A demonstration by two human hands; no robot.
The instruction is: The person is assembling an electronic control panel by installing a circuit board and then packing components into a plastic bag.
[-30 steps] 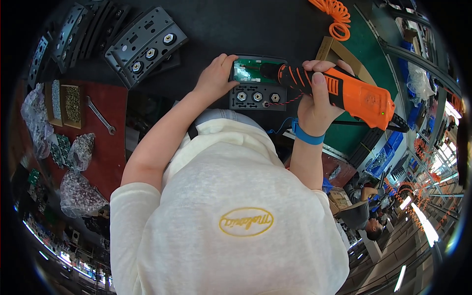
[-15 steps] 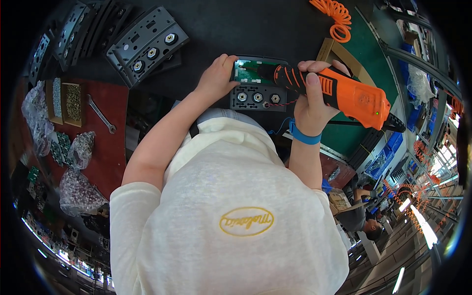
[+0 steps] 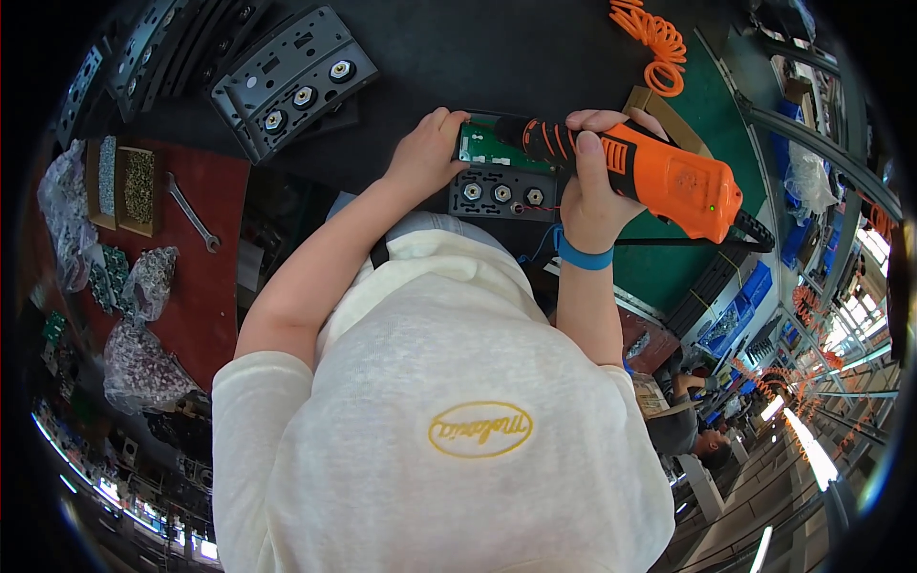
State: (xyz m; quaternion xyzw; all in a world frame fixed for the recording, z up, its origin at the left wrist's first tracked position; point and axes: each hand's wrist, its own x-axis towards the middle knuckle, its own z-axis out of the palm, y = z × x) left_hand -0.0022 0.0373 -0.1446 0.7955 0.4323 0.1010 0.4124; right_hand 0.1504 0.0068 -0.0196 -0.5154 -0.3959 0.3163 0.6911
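Note:
A dark grey metal housing (image 3: 517, 179) lies in front of me, with several round control shafts and nuts along its near side. A green circuit board (image 3: 485, 151) sits inside its far part. My left hand (image 3: 422, 156) grips the housing's left edge. In my right hand (image 3: 599, 186) is an orange and black electric screwdriver (image 3: 686, 187), thumb on top and fingers around its body. Its black nose points left over the board; where the bit ends cannot be made out. Thin red wires run from the housing toward my right wrist, which wears a blue wristband (image 3: 582, 254).
More grey panels (image 3: 287, 84) lie at the far left. On the red surface are a cardboard tray of small fasteners (image 3: 137, 196), a wrench (image 3: 194, 215) and bagged parts (image 3: 153, 285). An orange coiled hose (image 3: 659, 43) hangs far right. Another person (image 3: 683, 430) is at lower right.
The screwdriver and my right hand have shifted a little left, its nose moving to the board's far side. My left hand keeps its hold on the housing.

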